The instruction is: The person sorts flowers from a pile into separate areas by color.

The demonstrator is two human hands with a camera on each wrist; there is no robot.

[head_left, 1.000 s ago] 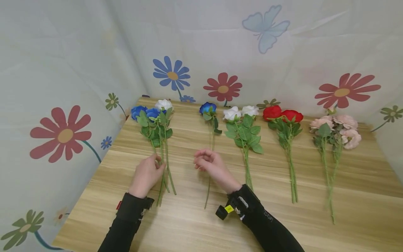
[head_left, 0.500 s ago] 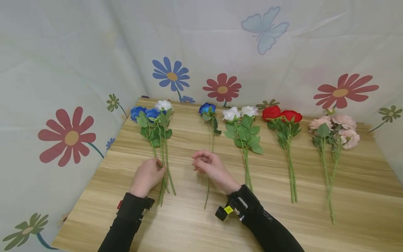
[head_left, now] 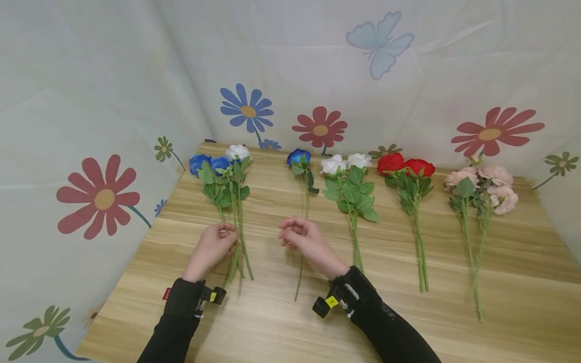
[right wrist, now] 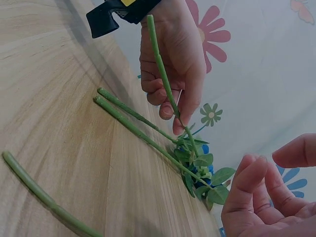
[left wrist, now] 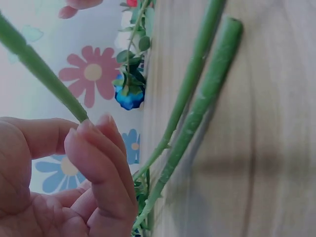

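Note:
My left hand (head_left: 211, 249) pinches the green stem (left wrist: 47, 76) of a rose between thumb and fingertips, its lower end raised off the table. It belongs to the bunch at the left, with blue roses (head_left: 199, 164) and a white rose (head_left: 237, 152); the white one shifts with it. Two other stems (right wrist: 138, 138) of that bunch lie on the wood beside the hand. My right hand (head_left: 313, 244) hovers over the stem of a single blue rose (head_left: 298, 157), fingers loosely curled around nothing.
Farther right on the wooden table (head_left: 281, 333) lie white roses (head_left: 333, 165), red roses (head_left: 419, 167) and pale pink flowers (head_left: 504, 199), heads toward the back. A flower-printed curtain (head_left: 290, 60) stands behind and along the left side.
My left hand has turned and risen slightly, lifting the pinched stem's lower end. The bunch's white rose has moved a little to the right. My right hand stays almost still.

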